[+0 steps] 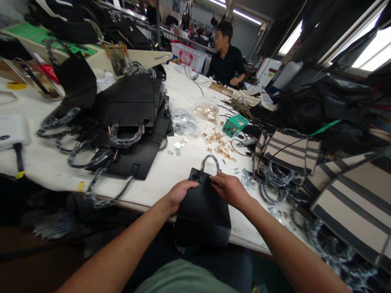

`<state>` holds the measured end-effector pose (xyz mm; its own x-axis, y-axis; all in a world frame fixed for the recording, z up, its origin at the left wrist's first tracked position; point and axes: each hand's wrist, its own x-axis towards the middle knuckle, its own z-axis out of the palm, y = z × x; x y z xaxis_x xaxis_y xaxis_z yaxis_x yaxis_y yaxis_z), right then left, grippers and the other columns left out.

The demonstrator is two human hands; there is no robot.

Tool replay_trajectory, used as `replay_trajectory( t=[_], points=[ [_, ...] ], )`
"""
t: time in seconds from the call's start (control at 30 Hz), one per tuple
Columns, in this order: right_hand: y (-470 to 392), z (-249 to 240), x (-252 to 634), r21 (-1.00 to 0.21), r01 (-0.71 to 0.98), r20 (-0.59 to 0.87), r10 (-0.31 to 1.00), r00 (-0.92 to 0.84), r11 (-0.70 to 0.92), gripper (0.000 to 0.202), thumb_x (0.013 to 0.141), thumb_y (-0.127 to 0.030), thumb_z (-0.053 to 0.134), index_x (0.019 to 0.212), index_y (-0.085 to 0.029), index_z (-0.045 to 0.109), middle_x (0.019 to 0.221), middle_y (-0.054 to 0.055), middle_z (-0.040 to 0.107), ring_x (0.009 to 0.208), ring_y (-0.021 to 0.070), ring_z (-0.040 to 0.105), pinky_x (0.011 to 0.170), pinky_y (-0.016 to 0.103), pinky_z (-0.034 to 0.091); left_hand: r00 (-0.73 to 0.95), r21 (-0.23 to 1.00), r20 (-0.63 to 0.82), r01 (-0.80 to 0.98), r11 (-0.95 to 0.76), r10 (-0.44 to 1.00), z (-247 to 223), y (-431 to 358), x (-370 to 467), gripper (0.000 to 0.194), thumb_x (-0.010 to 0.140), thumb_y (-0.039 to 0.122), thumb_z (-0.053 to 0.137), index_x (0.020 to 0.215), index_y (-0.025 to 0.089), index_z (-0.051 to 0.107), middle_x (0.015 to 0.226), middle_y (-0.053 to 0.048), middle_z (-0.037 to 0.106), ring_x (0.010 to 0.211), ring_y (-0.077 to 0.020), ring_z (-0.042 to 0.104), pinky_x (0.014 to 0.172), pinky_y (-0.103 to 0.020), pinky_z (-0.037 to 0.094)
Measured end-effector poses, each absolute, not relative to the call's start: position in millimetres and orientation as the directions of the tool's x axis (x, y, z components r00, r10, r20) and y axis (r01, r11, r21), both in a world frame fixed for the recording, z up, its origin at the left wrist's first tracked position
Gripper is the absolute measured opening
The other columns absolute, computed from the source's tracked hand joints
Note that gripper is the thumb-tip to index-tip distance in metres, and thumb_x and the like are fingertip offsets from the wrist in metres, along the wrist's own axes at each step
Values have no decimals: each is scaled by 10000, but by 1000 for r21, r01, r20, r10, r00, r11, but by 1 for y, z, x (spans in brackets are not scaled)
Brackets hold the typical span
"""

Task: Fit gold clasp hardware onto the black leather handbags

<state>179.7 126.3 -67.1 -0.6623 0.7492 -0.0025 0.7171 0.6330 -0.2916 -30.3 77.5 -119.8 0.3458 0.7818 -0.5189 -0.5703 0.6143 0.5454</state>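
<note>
A black handbag (204,209) lies across the table's front edge, its lower end above my lap. Its looped handle (213,157), wrapped in clear plastic, points away from me. My left hand (178,196) is closed on the bag's left side, thumb on the upper face near the handle's base. My right hand (231,188) is at the top right of the bag, fingers pinched together close to the handle's other end. What those fingertips hold is too small to make out. Gold-coloured metal fittings (219,140) and small flat metal plates (248,179) lie scattered beyond the bag.
Black handbags (126,101) are piled on the left. Beige-and-black striped bags (291,148) are stacked on the right. A green box (235,124) with a lit red light and cables stands behind the fittings, near plastic bags (185,121). Another person (226,61) sits across the table.
</note>
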Motion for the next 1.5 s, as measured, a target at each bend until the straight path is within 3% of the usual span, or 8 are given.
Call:
replay_trajectory(
  t=[0.23, 0.57, 1.03, 1.27, 1.5],
  points=[
    [133, -72, 186, -450, 676, 3, 758, -653, 584, 201, 861, -206, 650, 1021, -285, 740, 915, 25, 717, 842, 186, 669, 762, 283, 488, 337, 560, -535, -545, 624, 775, -119, 77, -30, 173, 726, 217, 697, 862, 112, 714, 705, -75, 742, 577, -198, 672, 597, -287, 521],
    [126, -78, 194, -585, 600, 57, 766, -641, 546, 272, 911, -245, 597, 1159, -292, 700, 976, 28, 717, 893, 179, 670, 822, 294, 511, 330, 583, -530, -527, 618, 781, -120, 77, -30, 193, 713, 231, 713, 860, 106, 711, 704, -82, 741, 583, -203, 672, 594, -289, 521],
    [125, -74, 189, -468, 703, 33, 806, -591, 535, 217, 865, -202, 601, 1023, -270, 733, 942, 32, 736, 856, 197, 674, 775, 301, 499, 303, 598, -546, -513, 616, 781, -120, 78, -28, 181, 720, 212, 686, 865, 107, 712, 748, -81, 747, 630, -199, 687, 629, -285, 534],
    [142, -60, 193, -695, 600, -81, 785, -614, 397, 224, 815, -197, 606, 973, -241, 758, 853, 2, 724, 737, 156, 648, 696, 265, 498, 324, 572, -568, -505, 646, 756, -119, 80, -29, 214, 728, 218, 678, 900, 98, 721, 765, -95, 749, 639, -206, 687, 623, -294, 541],
    [152, -67, 200, -801, 526, -120, 783, -610, 287, 242, 784, -227, 629, 986, -223, 761, 849, -8, 740, 749, 158, 667, 676, 249, 502, 309, 565, -605, -483, 669, 734, -116, 82, -29, 188, 731, 205, 683, 886, 103, 712, 759, -98, 751, 643, -215, 696, 628, -300, 554]
  ],
)
